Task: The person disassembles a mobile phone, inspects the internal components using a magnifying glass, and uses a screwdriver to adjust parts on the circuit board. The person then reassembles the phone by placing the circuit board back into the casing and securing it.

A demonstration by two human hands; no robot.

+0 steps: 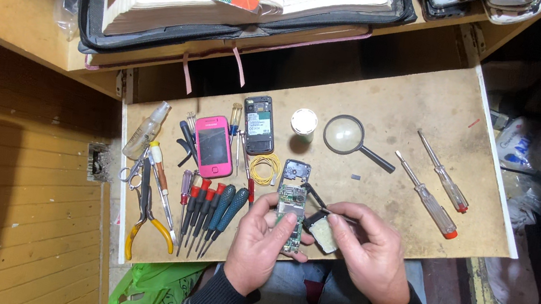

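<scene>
A stripped phone circuit board (pixel 290 217) is held upright over the near edge of the worktop (pixel 390 105), gripped along its long edges by the left hand (pixel 263 243), whose fingers are curled around it. The right hand (pixel 369 254) is closed on a small dark part with a pale face (pixel 324 234), apparently a screen or cover piece, held just beside the board and touching it; a thin dark tool (pixel 315 197) seems to be pinched in the same hand, though this cannot be told for certain.

The board is judged light, stiff and fragile: its bare components and contacts are best left untouched, so the edges are the place to take hold, and bending is to be avoided. The small part is likely light and easily dropped.

Just beyond the board lies a dark phone frame (pixel 296 170). A pink phone (pixel 214 145), an opened black phone (pixel 259 124), a coil of yellow wire (pixel 265 167), a magnifying glass (pixel 345 135) and a row of screwdrivers (pixel 209 210) are spread on the worktop.
</scene>
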